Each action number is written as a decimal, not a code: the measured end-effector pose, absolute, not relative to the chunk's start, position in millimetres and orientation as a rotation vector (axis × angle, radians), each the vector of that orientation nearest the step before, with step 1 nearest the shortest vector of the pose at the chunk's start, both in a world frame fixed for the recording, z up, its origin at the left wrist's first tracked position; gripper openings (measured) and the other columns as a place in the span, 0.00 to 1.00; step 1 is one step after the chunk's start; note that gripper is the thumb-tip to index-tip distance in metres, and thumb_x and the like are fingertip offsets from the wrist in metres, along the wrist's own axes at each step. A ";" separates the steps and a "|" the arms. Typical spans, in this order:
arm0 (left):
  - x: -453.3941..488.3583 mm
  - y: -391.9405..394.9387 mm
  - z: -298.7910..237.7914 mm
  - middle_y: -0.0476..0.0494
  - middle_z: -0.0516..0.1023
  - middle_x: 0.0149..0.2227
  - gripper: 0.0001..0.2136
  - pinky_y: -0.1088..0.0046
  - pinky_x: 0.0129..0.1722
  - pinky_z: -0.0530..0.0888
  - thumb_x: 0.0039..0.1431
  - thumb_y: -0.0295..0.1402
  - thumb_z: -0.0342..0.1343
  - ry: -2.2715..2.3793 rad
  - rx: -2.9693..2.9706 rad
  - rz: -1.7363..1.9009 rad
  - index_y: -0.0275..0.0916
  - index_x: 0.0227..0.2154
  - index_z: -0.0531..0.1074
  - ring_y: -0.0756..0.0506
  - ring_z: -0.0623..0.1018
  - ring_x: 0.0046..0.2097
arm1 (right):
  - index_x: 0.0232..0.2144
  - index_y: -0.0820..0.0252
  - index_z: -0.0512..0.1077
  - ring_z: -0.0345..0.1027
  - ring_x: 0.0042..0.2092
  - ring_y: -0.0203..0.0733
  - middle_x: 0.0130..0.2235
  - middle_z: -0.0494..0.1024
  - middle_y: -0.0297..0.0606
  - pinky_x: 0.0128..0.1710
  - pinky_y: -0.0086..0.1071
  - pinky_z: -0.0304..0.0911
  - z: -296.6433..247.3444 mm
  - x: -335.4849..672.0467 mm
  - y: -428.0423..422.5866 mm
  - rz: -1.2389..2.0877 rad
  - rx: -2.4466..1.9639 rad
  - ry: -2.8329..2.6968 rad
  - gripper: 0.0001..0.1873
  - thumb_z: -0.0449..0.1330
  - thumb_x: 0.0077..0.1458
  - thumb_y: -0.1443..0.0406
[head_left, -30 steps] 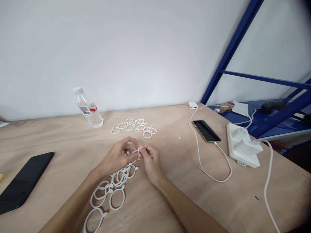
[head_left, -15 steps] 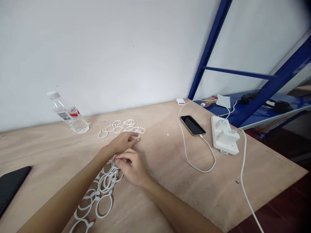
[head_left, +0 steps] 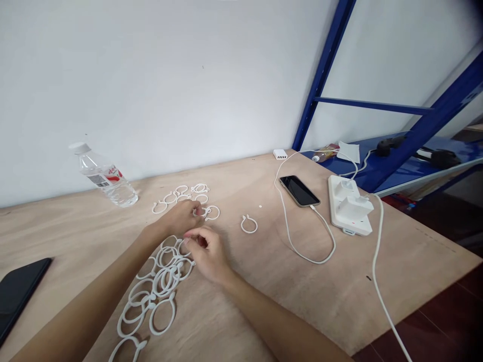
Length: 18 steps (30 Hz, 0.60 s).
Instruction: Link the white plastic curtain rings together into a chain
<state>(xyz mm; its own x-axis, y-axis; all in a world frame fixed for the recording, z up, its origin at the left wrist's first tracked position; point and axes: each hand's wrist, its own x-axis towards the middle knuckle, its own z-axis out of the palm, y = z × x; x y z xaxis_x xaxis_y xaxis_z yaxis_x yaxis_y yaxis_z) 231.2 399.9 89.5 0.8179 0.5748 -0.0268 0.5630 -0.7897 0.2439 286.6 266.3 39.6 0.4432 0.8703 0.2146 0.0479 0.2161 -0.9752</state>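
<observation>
Two groups of white plastic open rings with knobbed ends, like shower curtain rings, lie on the wooden table. My left hand (head_left: 184, 216) is at the smaller far group, fingers curled onto a white ring (head_left: 204, 213) it partly hides. Another ring (head_left: 214, 212) lies against that one. Just nearer, my right hand (head_left: 208, 255) has thumb and forefinger pinched at the edge of a ring (head_left: 182, 247) at the top of the larger pile (head_left: 165, 281). A single ring (head_left: 249, 225) lies apart, right of both hands.
A water bottle (head_left: 107, 176) leans in view at the back left. On the right are a phone (head_left: 300, 191) on a white cable, a power strip (head_left: 349, 208) with plugs and a small white charger (head_left: 279, 154). A dark tablet-like device (head_left: 22, 286) lies at the left edge. Blue shelving (head_left: 328, 65) stands behind.
One ring now lies alone to the right of the hands. My left hand has drawn slightly left and back, and rings beside it have shifted. My right hand stays at the near pile.
</observation>
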 end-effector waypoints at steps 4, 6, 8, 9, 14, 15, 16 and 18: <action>225.0 402.4 94.6 0.43 0.74 0.32 0.05 0.68 0.39 0.69 0.49 0.33 0.50 0.900 2.785 0.156 0.39 0.27 0.68 0.42 0.74 0.38 | 0.34 0.59 0.74 0.65 0.35 0.38 0.37 0.72 0.36 0.36 0.31 0.62 38.8 288.1 267.3 0.586 -1.319 -0.885 0.12 0.56 0.45 0.72; 221.6 401.3 95.9 0.43 0.74 0.36 0.06 0.66 0.42 0.70 0.51 0.34 0.50 0.843 2.803 0.239 0.39 0.31 0.68 0.42 0.74 0.40 | 0.38 0.59 0.72 0.66 0.39 0.40 0.42 0.70 0.39 0.38 0.33 0.64 39.1 288.1 267.5 0.531 -1.349 -0.844 0.17 0.55 0.43 0.73; 218.6 398.5 97.9 0.42 0.74 0.41 0.09 0.64 0.46 0.70 0.52 0.35 0.51 0.762 2.825 0.327 0.40 0.37 0.68 0.41 0.73 0.44 | 0.42 0.59 0.70 0.66 0.43 0.42 0.47 0.68 0.42 0.38 0.33 0.66 38.9 287.5 267.9 0.526 -1.339 -0.818 0.21 0.55 0.42 0.74; 217.4 396.8 99.1 0.42 0.73 0.44 0.11 0.64 0.48 0.69 0.53 0.35 0.51 0.723 2.838 0.355 0.40 0.40 0.68 0.41 0.72 0.47 | 0.44 0.59 0.69 0.66 0.44 0.42 0.49 0.67 0.43 0.38 0.33 0.66 38.4 287.0 268.3 0.537 -1.326 -0.808 0.23 0.55 0.42 0.74; 213.8 389.7 104.7 0.38 0.69 0.52 0.20 0.59 0.56 0.65 0.56 0.35 0.50 0.616 2.933 0.457 0.38 0.51 0.65 0.39 0.67 0.55 | 0.49 0.58 0.65 0.66 0.48 0.45 0.55 0.64 0.45 0.41 0.36 0.67 33.7 286.2 271.2 0.625 -1.290 -0.736 0.28 0.56 0.43 0.72; 213.6 388.5 105.4 0.38 0.69 0.53 0.21 0.59 0.56 0.64 0.56 0.35 0.50 0.609 2.941 0.470 0.38 0.52 0.65 0.39 0.67 0.56 | 0.50 0.58 0.65 0.65 0.50 0.46 0.55 0.65 0.45 0.42 0.37 0.67 32.7 286.5 271.9 0.651 -1.284 -0.708 0.29 0.57 0.43 0.72; 213.6 387.2 106.1 0.38 0.69 0.53 0.21 0.58 0.57 0.64 0.56 0.36 0.51 0.603 2.942 0.468 0.38 0.53 0.65 0.38 0.67 0.56 | 0.51 0.58 0.64 0.65 0.51 0.47 0.55 0.65 0.45 0.43 0.37 0.67 31.8 287.0 272.6 0.681 -1.276 -0.674 0.30 0.57 0.43 0.71; 214.3 383.7 108.0 0.38 0.69 0.53 0.22 0.57 0.56 0.65 0.56 0.38 0.51 0.595 2.926 0.421 0.38 0.53 0.66 0.38 0.67 0.56 | 0.53 0.58 0.62 0.65 0.52 0.47 0.53 0.67 0.45 0.44 0.37 0.66 30.3 288.3 274.0 0.741 -1.262 -0.604 0.31 0.57 0.43 0.71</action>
